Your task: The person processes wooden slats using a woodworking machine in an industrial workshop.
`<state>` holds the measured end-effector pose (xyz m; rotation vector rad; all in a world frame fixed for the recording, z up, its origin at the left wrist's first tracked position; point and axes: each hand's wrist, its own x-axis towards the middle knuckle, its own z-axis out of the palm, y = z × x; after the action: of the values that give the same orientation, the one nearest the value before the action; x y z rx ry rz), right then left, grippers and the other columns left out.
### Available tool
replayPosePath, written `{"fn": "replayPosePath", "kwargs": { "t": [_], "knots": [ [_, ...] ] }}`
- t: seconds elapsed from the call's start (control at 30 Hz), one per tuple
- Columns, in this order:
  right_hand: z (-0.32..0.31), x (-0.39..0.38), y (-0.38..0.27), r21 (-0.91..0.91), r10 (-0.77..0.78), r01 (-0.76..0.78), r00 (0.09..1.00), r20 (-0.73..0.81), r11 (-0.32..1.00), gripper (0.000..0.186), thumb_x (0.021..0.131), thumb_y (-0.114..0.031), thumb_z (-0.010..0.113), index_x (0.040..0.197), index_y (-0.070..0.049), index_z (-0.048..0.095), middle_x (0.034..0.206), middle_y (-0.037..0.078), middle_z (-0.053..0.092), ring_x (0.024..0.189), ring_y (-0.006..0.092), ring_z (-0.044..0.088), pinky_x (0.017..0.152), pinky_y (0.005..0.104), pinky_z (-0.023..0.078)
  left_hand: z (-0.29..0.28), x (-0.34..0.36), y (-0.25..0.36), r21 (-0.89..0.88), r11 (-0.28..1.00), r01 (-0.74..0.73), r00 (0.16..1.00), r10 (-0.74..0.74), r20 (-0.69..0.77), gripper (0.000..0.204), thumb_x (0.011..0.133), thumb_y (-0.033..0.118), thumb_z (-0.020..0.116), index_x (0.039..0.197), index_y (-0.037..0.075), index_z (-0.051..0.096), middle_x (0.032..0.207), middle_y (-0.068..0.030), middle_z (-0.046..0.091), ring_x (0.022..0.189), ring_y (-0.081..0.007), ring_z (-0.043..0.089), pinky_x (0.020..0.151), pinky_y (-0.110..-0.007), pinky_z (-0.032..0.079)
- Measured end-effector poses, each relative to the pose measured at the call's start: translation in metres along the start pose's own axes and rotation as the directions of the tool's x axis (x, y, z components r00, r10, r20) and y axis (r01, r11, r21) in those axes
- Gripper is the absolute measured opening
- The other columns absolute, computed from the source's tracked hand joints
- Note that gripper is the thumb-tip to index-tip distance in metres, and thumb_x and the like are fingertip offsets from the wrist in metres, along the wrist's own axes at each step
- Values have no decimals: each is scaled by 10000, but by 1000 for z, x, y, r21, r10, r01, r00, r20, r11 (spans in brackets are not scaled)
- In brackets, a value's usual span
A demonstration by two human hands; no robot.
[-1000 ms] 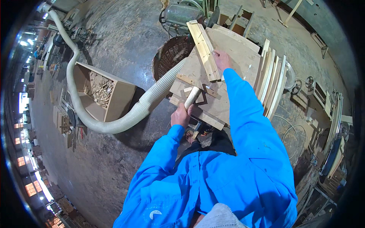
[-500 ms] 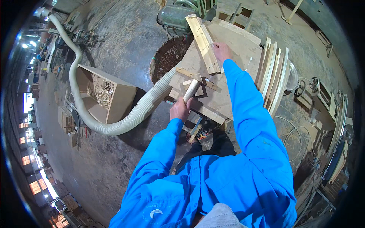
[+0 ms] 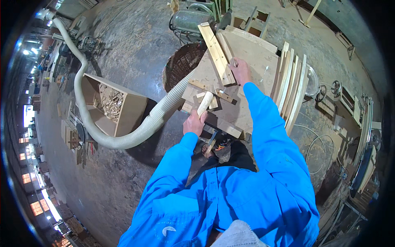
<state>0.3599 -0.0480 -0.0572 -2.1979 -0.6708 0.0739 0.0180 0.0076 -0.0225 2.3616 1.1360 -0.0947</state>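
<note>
Two hands observed, both arms (image 3: 269, 119) extended forward. Left hand (image 3: 194, 123) closed around one pale wooden piece (image 3: 205, 102), which projects ahead of the grip over the worktable (image 3: 257, 57). Right hand (image 3: 241, 71), fingers curled, beside one long board (image 3: 215, 51); whether it grips anything cannot be told. Several strips (image 3: 289, 78) lie rightward. One white shirt emblem (image 3: 168, 231): lettering illegible.

1 head-worn fisheye, facing down past blue shirt (image 3: 242, 193) onto nearby worktable (image 3: 255, 53); far left seems blurred.
</note>
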Motion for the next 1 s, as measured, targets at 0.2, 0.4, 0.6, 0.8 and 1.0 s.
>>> {"fn": "replayPosePath", "kwargs": {
  "t": [0.2,0.4,0.6,0.8,1.0],
  "knots": [
    [1,-6,-9,-4,11,-11,999,35,1000,324,924,-341,763,1145,-108,801,1137,203,759,1066,412,714,901,498,567,-3,-15,-9,1,1000,-15,999,15,38,553,1050,564,561,1108,14,563,954,-308,728,911,-511,709,793,-606,552],
    [21,25,0,-62,69,-62,989,127,996,300,990,-361,654,1172,-183,814,1097,193,770,1004,411,736,877,491,585,-1,-23,-19,-11,999,-46,999,46,25,550,1049,575,559,1089,27,553,931,-299,729,891,-507,711,773,-602,556],
    [35,45,1,11,100,-102,988,122,995,312,987,-398,674,1169,-188,816,1104,168,781,1006,389,744,895,475,582,1,-17,-16,-17,999,-29,999,30,40,536,1049,575,569,1078,40,551,914,-278,730,880,-504,710,758,-597,553],
    [33,62,-3,11,142,-145,980,141,989,286,990,-382,679,1146,-192,826,1084,158,787,1007,371,746,898,465,578,8,-4,-10,14,999,-49,999,49,9,548,1040,589,581,1039,41,551,912,-265,731,847,-493,717,727,-587,567],
    [28,84,5,-4,85,-85,990,115,996,277,990,-384,678,1109,-188,834,1077,165,783,998,393,740,889,480,577,11,18,6,31,998,-49,999,49,-17,550,1046,588,571,1045,39,551,914,-270,731,865,-500,715,745,-588,566]
  ]
}}
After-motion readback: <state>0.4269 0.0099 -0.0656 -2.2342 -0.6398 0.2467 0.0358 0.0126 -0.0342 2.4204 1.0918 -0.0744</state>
